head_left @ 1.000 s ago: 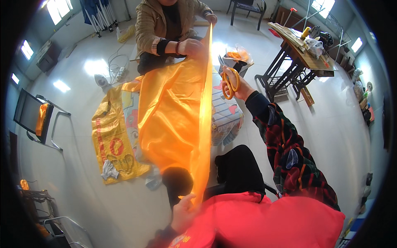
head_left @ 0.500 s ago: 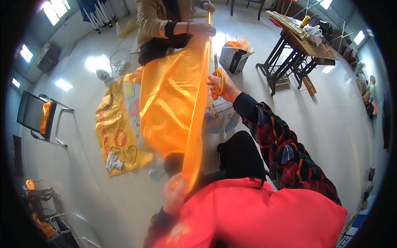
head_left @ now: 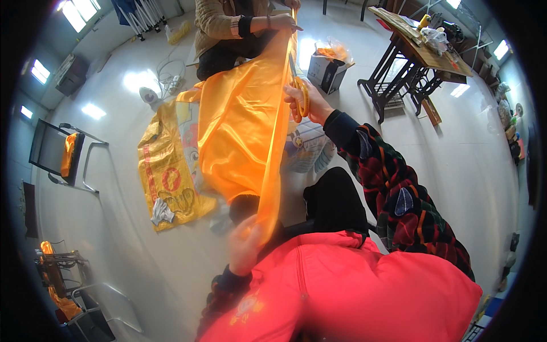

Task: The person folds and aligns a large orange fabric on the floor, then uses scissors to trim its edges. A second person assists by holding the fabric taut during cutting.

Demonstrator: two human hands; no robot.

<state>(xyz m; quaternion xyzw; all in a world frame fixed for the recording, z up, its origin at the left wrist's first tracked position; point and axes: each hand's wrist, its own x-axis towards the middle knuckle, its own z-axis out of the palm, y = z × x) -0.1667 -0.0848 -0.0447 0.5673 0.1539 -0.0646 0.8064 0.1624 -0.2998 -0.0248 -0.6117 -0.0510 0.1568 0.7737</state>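
Note:
A long piece of shiny orange satin cloth [head_left: 242,119] stretches from my lap to a co-worker sitting opposite, whose hands [head_left: 282,23] grip its far end. My left hand [head_left: 245,245] is closed on the near end of the folded edge, somewhat blurred. In my right hand [head_left: 310,102] are scissors [head_left: 303,97] with orange handles. Their blades point away from me, along the right edge of the cloth. Whether the blades touch the fabric, I cannot tell.
Under the cloth lies a yellow printed sack [head_left: 162,171] with a crumpled white glove [head_left: 162,211] on it. Beyond my right hand stands a cardboard box [head_left: 327,73] holding orange scraps. A sewing table [head_left: 419,48] is at the far right, a chair [head_left: 71,151] at the left.
The surroundings have shifted slightly in the picture as my head moved. The co-worker's near hand has moved along the cloth edge. I still hold the cloth and the scissors.

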